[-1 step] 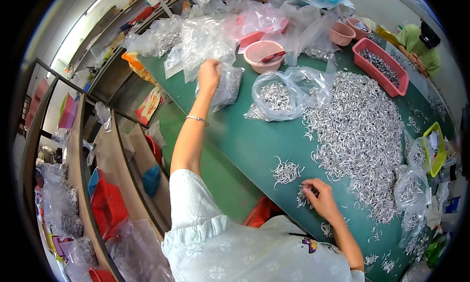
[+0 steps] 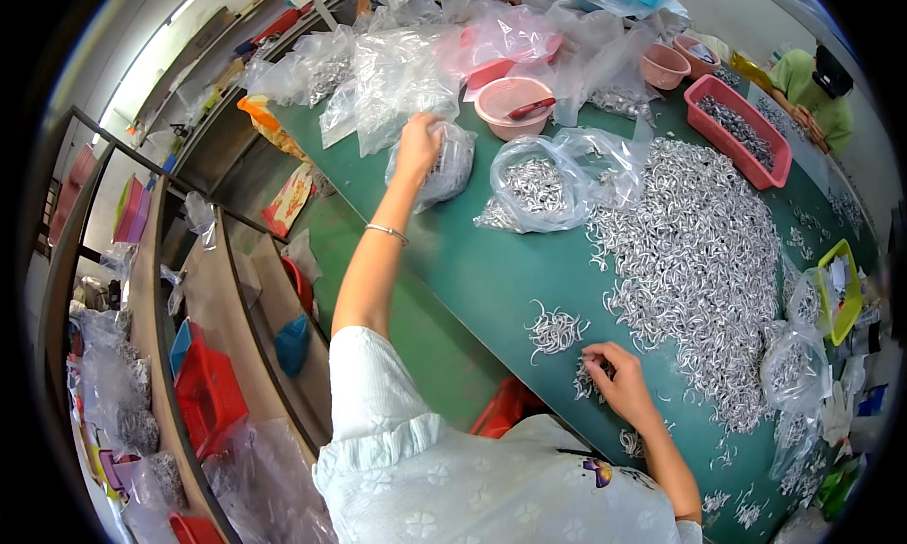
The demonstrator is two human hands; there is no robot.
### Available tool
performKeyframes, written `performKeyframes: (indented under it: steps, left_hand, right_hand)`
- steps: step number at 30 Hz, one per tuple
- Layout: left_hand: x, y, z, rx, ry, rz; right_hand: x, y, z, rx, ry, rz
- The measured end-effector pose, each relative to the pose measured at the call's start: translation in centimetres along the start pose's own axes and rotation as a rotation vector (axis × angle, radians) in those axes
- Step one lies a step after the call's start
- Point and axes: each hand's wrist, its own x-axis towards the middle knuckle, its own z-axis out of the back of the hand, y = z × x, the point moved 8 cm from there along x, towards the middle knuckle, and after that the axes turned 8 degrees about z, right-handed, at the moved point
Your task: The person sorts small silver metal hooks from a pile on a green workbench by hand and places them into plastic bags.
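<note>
My left hand (image 2: pixel 419 145) reaches far forward and grips the gathered top of a clear plastic bag (image 2: pixel 452 171) filled with small silver metal pieces. My right hand (image 2: pixel 619 379) rests near the table's front edge, its fingertips pinched on a few loose metal pieces (image 2: pixel 584 385). A small separate cluster of pieces (image 2: pixel 556 331) lies just beyond that hand. A large heap of the same pieces (image 2: pixel 699 260) covers the green table (image 2: pixel 472 270) to the right. An open clear bag with pieces inside (image 2: pixel 534 189) sits between the heap and my left hand.
A pink bowl (image 2: pixel 510 104) holding a red-handled tool stands behind the bags, beside more crumpled plastic bags (image 2: pixel 397 71). A pink tray of pieces (image 2: pixel 737 128) and a yellow tray (image 2: pixel 836 293) sit at the right. Another person (image 2: pixel 812 90) works at the far right. Shelves with red bins (image 2: pixel 203 388) run along the left.
</note>
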Motion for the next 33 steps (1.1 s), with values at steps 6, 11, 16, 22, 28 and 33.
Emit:
performKeyframes:
  steps: [6, 11, 16, 22, 28, 33]
  left_hand:
    - [-5.0, 2.0, 2.4, 0.073, -0.328, 0.435]
    - [-12.5, 14.7, 0.2, -0.347, -0.215, 0.990]
    - [-8.0, 7.6, 0.5, -0.721, -0.167, 0.736]
    - [-6.9, 5.2, 2.1, -0.639, -0.195, 0.719]
    - [-6.7, 6.9, 3.4, -0.175, -0.209, 0.534]
    - [-5.5, -1.9, 4.9, 0.100, -0.247, -0.094]
  right_hand:
    - [0.0, -0.1, 0.9, -0.010, -0.031, -0.007]
    - [0.0, 0.3, 0.3, 0.005, 0.007, 0.003]
    - [0.2, 0.2, 0.6, -0.026, 0.000, 0.002]
    - [0.0, 0.7, 0.5, -0.037, 0.008, 0.032]
    - [-0.4, 0.1, 0.2, -0.016, 0.038, -0.021]
    - [0.0, -0.7, 0.5, -0.015, 0.017, -0.052]
